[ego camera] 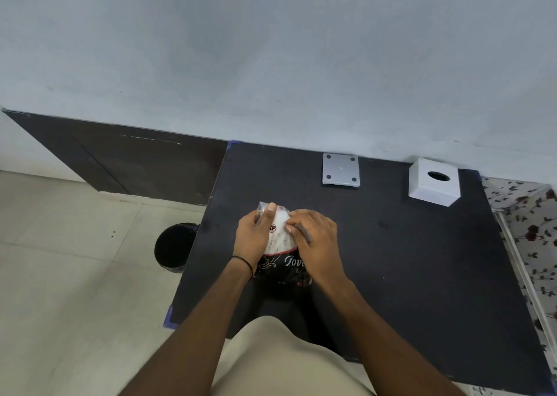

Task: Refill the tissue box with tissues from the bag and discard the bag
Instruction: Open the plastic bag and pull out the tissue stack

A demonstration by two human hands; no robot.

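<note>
A plastic bag of white tissues [278, 238] with a black printed lower part lies on the black table [391, 260] in front of me. My left hand [253, 238] grips the bag's clear top left corner, thumb pointing up. My right hand [313, 238] pinches the bag's right side, fingers curled on the plastic. The white tissue box [434, 183], a cube with a round hole on top, stands at the table's far right corner, well apart from both hands. Its grey base plate [341, 170] with four dark feet lies flat near the wall.
A black waste bin [174, 248] with a dark liner stands on the tiled floor just left of the table. A wall rises behind the table. A floral-patterned surface [530, 229] borders the table on the right.
</note>
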